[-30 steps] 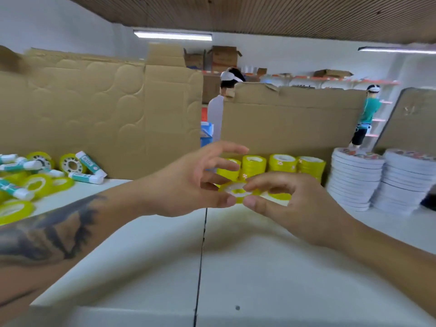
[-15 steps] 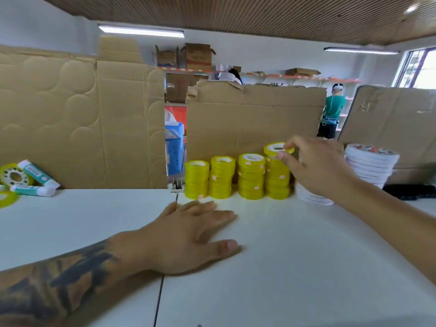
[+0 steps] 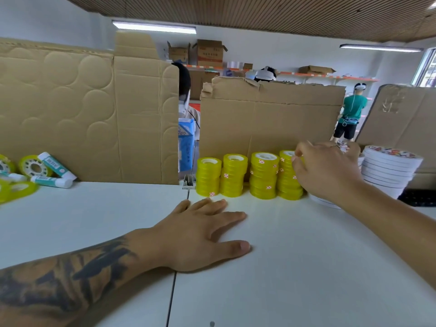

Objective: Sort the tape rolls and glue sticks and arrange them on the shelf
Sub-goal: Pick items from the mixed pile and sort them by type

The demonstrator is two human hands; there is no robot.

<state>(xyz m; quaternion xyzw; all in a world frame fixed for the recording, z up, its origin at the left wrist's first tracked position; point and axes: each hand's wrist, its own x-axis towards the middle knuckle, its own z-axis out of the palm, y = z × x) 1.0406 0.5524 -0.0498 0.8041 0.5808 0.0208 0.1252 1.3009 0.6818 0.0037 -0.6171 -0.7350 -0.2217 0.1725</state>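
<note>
Your right hand [image 3: 326, 171] curls against the rightmost tape stack [image 3: 289, 178]; square it gently. Left hand [image 3: 203, 234] lies flat, fingers spread.

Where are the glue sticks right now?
In the head view, the glue sticks lie at the far left of the white table, against the cardboard wall, among loose yellow tape rolls.
</note>
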